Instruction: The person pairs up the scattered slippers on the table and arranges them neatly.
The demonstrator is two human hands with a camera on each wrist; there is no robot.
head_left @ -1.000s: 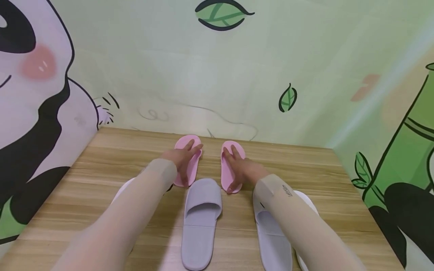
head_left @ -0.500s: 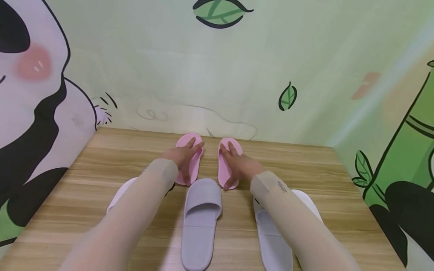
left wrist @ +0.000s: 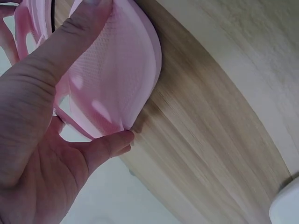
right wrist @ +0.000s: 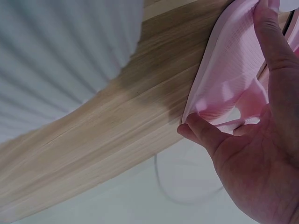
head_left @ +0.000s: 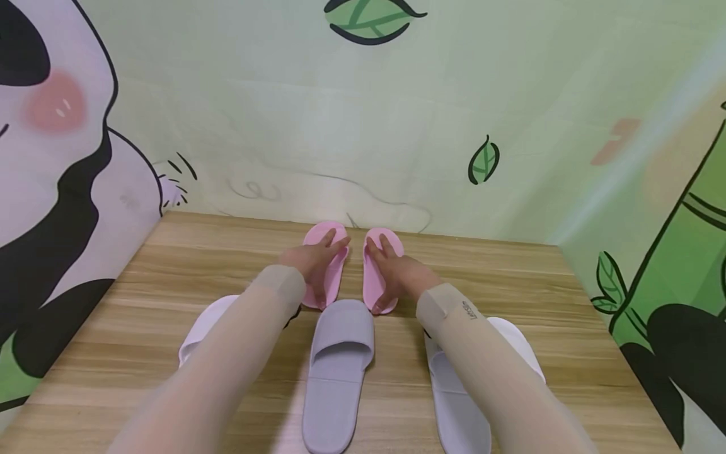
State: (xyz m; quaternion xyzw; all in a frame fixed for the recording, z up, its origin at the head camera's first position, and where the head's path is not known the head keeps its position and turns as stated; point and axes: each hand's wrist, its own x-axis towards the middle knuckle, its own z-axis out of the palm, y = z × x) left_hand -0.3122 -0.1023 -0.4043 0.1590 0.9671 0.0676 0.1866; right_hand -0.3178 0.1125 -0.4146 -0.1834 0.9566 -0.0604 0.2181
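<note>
Two small pink slippers lie side by side near the wall, toes toward it. My left hand (head_left: 312,260) spans the left pink slipper (head_left: 322,232), fingers along its edge and thumb near its rear. In the left wrist view that slipper (left wrist: 117,60) is held between thumb and fingertips. Over the right pink slipper (head_left: 372,282) my right hand (head_left: 404,275) holds on the same way. The right wrist view has thumb and fingers at opposite ends of this slipper (right wrist: 229,70). A narrow gap separates the pair. The palms hide part of both.
Just behind the pink pair stands a larger grey slipper (head_left: 334,391). Its match (head_left: 462,410) lies to the right, partly under my forearm. White slippers (head_left: 205,321) show at left and at right (head_left: 517,343). The painted wall (head_left: 272,157) bounds the wooden floor (head_left: 482,265).
The left pink slipper has slid right with my left hand. The right one has moved left and slightly toward the wall with my right hand. The gap between them has narrowed.
</note>
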